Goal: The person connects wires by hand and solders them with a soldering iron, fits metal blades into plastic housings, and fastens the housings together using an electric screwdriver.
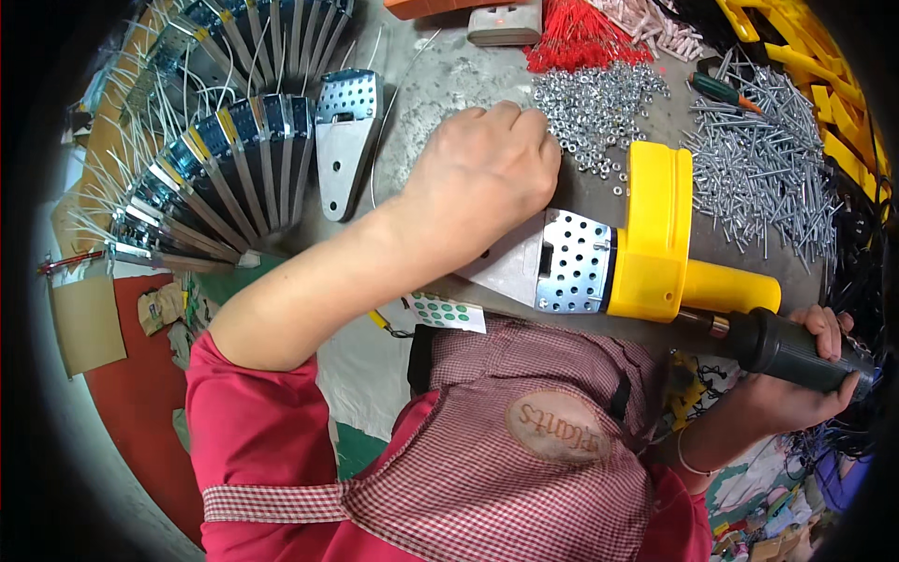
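A yellow plastic housing [655, 234] with a yellow handle lies in front of me, joined to a perforated metal plate [573, 262] and a grey metal sole plate [510, 273]. My left hand [492, 169] is closed above the sole plate, beside a heap of small nuts [590, 108]. Its fingertips are turned away, so whatever they hold is hidden. At the right, my right hand [796, 398] grips a black electric screwdriver [791, 348]. The driver's metal nose points left and meets the housing near its lower edge, below the handle; the bit's tip cannot be made out.
Fanned metal plates with wires [234, 155] stand at the left, near one separate plate [342, 140]. Long screws [763, 169] are heaped at the right with a green-handled screwdriver [716, 89]. Red parts [585, 37] and yellow housings [824, 70] lie at the back.
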The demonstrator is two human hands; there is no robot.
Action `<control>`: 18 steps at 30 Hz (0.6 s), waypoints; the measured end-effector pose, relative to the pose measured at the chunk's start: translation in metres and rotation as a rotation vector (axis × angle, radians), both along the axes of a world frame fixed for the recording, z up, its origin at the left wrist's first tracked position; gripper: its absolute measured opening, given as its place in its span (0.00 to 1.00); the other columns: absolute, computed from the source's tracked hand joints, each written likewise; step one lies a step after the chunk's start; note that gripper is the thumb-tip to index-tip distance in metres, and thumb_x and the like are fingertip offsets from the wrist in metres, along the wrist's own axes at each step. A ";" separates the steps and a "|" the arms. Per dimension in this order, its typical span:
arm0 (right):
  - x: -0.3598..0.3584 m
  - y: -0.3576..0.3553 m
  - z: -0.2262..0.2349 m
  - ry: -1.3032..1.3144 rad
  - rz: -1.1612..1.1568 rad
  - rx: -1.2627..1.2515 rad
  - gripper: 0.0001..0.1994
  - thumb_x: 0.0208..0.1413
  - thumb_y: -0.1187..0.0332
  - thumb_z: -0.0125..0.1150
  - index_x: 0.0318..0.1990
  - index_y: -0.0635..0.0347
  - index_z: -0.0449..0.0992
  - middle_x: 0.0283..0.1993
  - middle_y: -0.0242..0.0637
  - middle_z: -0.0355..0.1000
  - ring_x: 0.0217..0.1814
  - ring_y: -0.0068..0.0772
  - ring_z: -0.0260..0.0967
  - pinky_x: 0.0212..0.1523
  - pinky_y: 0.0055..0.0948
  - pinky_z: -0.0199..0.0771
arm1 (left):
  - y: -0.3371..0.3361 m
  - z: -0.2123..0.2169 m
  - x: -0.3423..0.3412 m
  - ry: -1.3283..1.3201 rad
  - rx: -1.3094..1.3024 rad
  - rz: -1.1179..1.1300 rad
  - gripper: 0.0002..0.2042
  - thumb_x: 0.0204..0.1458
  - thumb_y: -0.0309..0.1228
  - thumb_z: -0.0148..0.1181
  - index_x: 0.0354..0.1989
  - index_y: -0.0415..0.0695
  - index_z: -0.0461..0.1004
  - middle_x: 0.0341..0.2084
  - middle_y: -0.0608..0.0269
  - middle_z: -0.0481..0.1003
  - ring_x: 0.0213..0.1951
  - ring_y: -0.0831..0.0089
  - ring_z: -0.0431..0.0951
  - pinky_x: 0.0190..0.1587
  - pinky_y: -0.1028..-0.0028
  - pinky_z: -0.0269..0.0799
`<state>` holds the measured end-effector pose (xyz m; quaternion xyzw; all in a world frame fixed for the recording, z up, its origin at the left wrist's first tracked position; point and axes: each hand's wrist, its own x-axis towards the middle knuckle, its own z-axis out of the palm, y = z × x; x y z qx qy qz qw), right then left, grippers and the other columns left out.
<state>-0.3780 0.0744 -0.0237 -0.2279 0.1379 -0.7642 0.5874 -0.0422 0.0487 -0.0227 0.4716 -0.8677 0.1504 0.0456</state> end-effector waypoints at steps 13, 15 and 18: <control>0.001 0.000 0.004 -0.041 -0.002 0.030 0.20 0.54 0.61 0.55 0.47 0.64 0.58 0.31 0.34 0.59 0.33 0.28 0.64 0.47 0.33 0.66 | 0.081 -0.005 -0.046 1.056 0.241 0.182 0.08 0.35 0.22 0.66 0.24 0.43 0.72 0.22 0.62 0.70 0.26 0.63 0.70 0.29 0.67 0.63; 0.001 -0.002 0.005 -0.071 -0.011 0.039 0.20 0.53 0.61 0.56 0.46 0.64 0.58 0.31 0.34 0.59 0.32 0.28 0.65 0.46 0.33 0.67 | 0.083 -0.007 -0.049 1.119 0.232 0.210 0.08 0.33 0.22 0.67 0.22 0.43 0.73 0.21 0.63 0.70 0.26 0.64 0.69 0.29 0.68 0.60; -0.001 -0.003 0.001 -0.110 0.017 0.037 0.20 0.51 0.61 0.57 0.46 0.64 0.59 0.30 0.35 0.59 0.32 0.29 0.66 0.46 0.33 0.68 | 0.082 -0.011 -0.046 1.093 0.229 0.164 0.09 0.32 0.22 0.68 0.22 0.43 0.73 0.21 0.64 0.70 0.25 0.65 0.69 0.30 0.68 0.59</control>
